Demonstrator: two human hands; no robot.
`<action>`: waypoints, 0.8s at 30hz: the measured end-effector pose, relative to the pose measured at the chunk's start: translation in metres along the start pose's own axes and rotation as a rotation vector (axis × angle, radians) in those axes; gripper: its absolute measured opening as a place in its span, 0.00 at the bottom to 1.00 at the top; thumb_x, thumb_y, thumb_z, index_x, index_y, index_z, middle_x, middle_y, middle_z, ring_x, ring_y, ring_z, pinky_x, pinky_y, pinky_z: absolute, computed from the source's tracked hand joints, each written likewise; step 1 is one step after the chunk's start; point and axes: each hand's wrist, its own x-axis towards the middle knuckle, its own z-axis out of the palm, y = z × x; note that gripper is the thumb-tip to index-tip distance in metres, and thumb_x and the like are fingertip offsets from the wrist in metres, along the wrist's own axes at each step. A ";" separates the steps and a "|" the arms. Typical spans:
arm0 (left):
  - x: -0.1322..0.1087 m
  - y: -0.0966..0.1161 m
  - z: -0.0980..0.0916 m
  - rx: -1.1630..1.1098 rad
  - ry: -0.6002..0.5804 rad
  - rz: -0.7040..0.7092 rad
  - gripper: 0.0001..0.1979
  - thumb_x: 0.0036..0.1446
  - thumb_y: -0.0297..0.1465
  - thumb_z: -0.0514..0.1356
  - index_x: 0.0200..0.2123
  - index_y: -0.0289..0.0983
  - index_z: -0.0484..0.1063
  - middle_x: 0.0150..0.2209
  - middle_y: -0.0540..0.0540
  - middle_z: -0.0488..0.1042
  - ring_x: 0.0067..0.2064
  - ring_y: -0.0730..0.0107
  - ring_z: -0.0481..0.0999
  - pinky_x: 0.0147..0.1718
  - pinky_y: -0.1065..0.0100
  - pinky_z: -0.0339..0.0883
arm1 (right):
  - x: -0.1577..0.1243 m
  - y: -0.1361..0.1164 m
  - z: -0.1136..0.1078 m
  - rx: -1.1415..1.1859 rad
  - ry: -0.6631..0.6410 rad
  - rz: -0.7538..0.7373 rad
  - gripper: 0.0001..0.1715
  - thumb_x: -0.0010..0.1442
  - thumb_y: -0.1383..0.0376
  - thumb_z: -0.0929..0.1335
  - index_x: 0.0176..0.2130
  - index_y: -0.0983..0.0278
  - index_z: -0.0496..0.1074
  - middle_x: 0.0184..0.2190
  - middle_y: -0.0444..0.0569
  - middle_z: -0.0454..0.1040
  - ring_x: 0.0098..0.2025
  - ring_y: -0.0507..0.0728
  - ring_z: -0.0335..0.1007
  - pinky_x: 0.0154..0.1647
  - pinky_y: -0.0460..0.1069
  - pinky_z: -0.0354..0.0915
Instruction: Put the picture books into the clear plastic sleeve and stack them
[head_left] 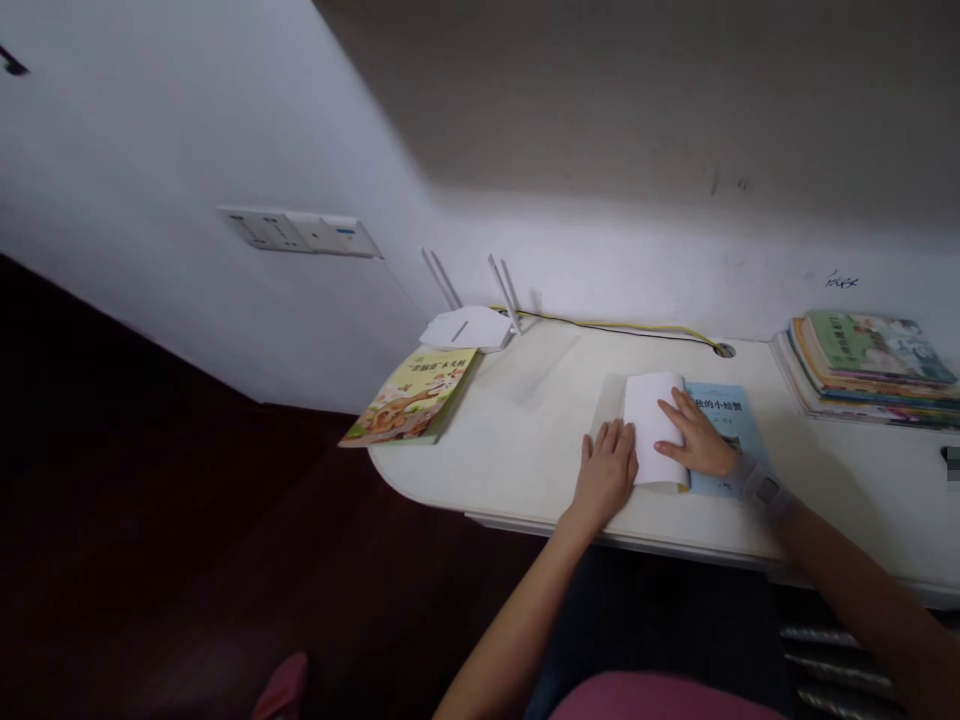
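A blue book (724, 410) lies on the white desk, its left part covered by a white sheet or page (651, 425). My left hand (606, 468) rests flat at the sheet's left edge, fingers extended over a pale, see-through strip beside it. On the sheet's right side lies my right hand (697, 438), fingers spread, the wrist over the blue book. A band with a grey face is on the right wrist. Whether the white piece is attached to the book cannot be told.
A white router (469, 328) stands at the back left with a yellow book (412, 395) before it, overhanging the desk's edge. Yellow and black cables run to a desk hole (724, 350). Stacked books (870, 365) are at the right.
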 end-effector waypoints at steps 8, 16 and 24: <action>0.000 -0.003 -0.002 0.051 0.004 -0.007 0.22 0.63 0.33 0.47 0.59 0.31 0.59 0.62 0.34 0.58 0.64 0.52 0.54 0.59 0.49 0.51 | 0.008 0.001 -0.001 -0.048 -0.145 0.092 0.51 0.52 0.41 0.64 0.63 0.68 0.53 0.67 0.62 0.40 0.67 0.69 0.33 0.63 0.61 0.43; -0.002 -0.025 0.005 0.001 0.103 -0.014 0.25 0.63 0.40 0.49 0.58 0.32 0.59 0.61 0.32 0.59 0.62 0.51 0.57 0.56 0.49 0.57 | 0.011 -0.019 -0.002 -0.104 -0.183 0.178 0.49 0.55 0.41 0.61 0.65 0.65 0.49 0.68 0.58 0.34 0.68 0.68 0.26 0.63 0.62 0.39; -0.002 -0.041 0.005 -0.072 0.106 -0.068 0.23 0.61 0.29 0.49 0.58 0.28 0.58 0.60 0.31 0.61 0.59 0.56 0.65 0.53 0.57 0.64 | 0.016 -0.026 -0.004 -0.135 -0.181 0.123 0.51 0.55 0.38 0.58 0.64 0.68 0.51 0.67 0.61 0.37 0.68 0.69 0.26 0.64 0.61 0.39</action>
